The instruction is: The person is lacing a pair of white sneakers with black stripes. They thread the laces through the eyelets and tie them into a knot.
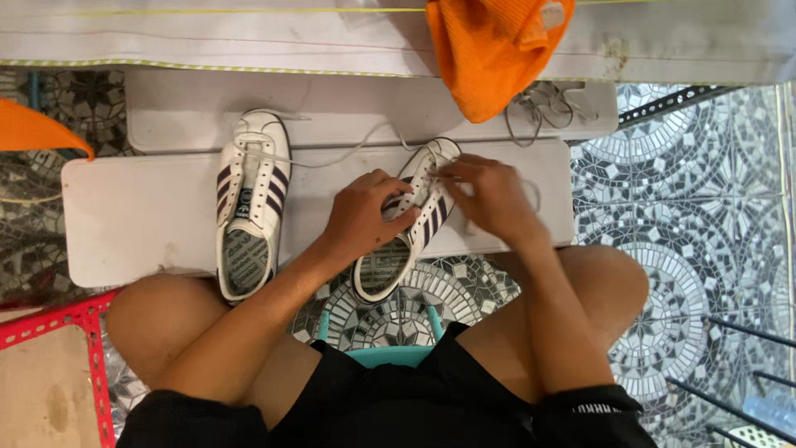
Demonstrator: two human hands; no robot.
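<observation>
Worktop: a low, pale grey slab (141, 220) with rounded corners is lying flat in front of the seated person; a second slab of the same kind (348, 104) is sitting just behind it, a step higher.
Floor: mosaic tiling (688, 216) in black, grey and white is spreading out in round fan patterns to the right and showing between the knees.
Room edges: a white cloth strip with yellow-green stitching (207, 41) is running across the top; a red perforated metal frame (58, 319) is poking in at lower left beside a brown board (41, 390).
Orange fabric: a ribbed knit piece (489, 50) is hanging down over the rear slab.
Right shoe: a white low sneaker with dark purple stripes (414, 236) is lying tilted, its heel overhanging the front edge of the worktop.
Left hand: the left hand (361, 220) is pressing down on this sneaker's side, fingers curled around the upper.
Right hand: the right hand (489, 195) is pinching a white lace (431, 170) near the toe eyelets.
Other shoe: a matching sneaker (249, 199) is lying apart to the left, its lace (348, 153) trailing loosely across the slab.
Loose cord: a grey tangle (539, 112) is resting on the rear slab.
</observation>
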